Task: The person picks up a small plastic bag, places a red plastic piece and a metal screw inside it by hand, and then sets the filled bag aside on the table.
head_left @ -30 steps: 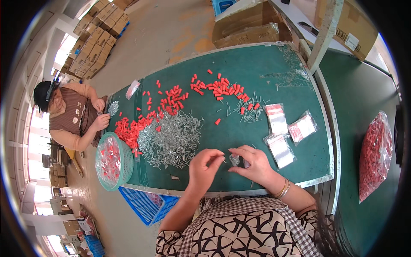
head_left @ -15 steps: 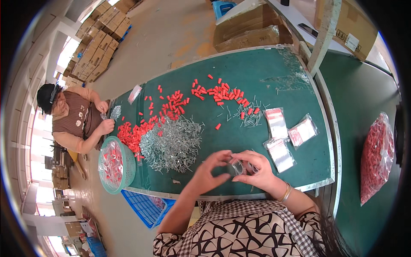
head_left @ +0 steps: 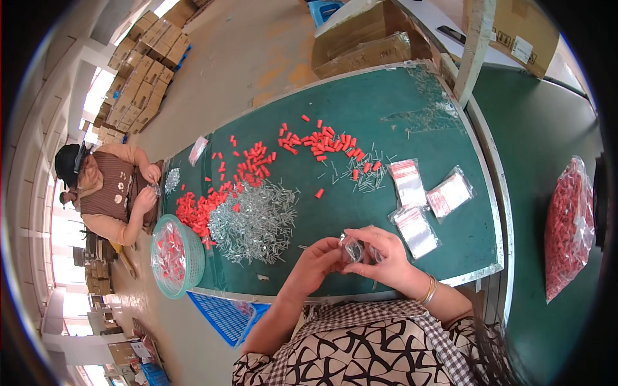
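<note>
My right hand point(head_left: 391, 260) is closed on a small clear plastic bag point(head_left: 352, 251), its thumb and fingers curled round it above the table's front edge. At the bag's left side, my left hand point(head_left: 318, 264) has its fingers drawn together and pressed against the plastic; whether anything small is between them is hidden. Left of my hands lies a big heap of grey metal screws point(head_left: 254, 222), with red plastic plugs point(head_left: 193, 209) heaped along its far-left side. Farther back are a smaller group of red plugs point(head_left: 328, 140) and a few screws point(head_left: 369, 180).
Several flat plastic packets point(head_left: 417, 233) lie right of my hands. A green basket point(head_left: 197, 257) holding bagged red pieces stands at the table's left edge, above a blue crate point(head_left: 222, 315). A co-worker point(head_left: 119, 183) sits at far left. A bag of red plugs point(head_left: 570, 225) lies at far right.
My left hand has come in to the right, from beside the bag to touching it, and its spread fingers have closed. My right hand keeps its hold. The view has shifted slightly.
</note>
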`<state>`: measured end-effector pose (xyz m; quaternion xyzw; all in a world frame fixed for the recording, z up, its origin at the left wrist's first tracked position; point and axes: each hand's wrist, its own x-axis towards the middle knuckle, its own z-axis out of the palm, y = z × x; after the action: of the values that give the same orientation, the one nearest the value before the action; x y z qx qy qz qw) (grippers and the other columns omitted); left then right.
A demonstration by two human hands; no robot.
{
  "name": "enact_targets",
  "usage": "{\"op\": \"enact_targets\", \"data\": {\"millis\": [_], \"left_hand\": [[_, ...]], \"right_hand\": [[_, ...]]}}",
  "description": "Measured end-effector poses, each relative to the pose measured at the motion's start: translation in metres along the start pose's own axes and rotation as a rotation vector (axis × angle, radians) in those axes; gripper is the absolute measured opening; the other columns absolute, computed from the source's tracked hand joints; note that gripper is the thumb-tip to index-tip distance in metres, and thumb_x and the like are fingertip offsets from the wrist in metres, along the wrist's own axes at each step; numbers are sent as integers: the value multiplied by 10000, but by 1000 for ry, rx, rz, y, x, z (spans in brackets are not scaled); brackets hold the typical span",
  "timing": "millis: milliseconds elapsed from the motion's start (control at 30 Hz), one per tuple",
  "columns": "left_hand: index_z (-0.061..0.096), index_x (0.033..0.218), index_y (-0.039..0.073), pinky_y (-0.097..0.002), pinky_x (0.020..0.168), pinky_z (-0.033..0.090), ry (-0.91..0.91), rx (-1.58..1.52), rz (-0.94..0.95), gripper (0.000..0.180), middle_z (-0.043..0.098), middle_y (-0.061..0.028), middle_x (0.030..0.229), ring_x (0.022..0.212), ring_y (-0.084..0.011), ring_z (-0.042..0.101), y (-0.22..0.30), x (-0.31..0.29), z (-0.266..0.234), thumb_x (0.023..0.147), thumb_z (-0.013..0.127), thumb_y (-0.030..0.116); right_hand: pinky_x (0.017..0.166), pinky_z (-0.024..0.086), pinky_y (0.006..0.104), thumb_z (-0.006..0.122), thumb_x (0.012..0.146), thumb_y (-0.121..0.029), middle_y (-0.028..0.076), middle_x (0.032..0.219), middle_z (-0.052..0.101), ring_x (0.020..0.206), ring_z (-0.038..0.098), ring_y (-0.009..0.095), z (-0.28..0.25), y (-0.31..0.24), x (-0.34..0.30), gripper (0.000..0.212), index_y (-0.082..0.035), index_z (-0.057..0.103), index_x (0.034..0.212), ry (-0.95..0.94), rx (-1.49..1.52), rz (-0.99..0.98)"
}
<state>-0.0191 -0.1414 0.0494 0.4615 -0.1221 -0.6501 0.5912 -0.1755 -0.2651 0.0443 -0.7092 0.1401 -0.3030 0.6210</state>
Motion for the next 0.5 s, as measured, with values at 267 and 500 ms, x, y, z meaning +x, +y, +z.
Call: {"op": "enact_targets", "data": {"millis": [267, 500], "left_hand": [[632, 1051, 37, -212, 636, 459, 287, 758, 235, 161, 636, -3, 855, 728, -63, 574, 9, 30, -16, 906, 604, 102], [641, 1017, 47, -339, 684, 496, 528, 1367, 735, 192, 604, -81, 866, 734, -203, 612, 74, 124, -41, 826, 644, 51]], "right_hand": [[683, 531, 321, 851, 630, -159, 74, 953, 654, 806, 646, 249, 1, 5, 1, 623, -94, 590, 1192, -6, -164, -123], [712, 533, 328, 846, 640, -191, 55, 962, 661, 832, 647, 249, 0, 1, 0, 627, -99, 585, 1203, -38, -198, -24]]}}
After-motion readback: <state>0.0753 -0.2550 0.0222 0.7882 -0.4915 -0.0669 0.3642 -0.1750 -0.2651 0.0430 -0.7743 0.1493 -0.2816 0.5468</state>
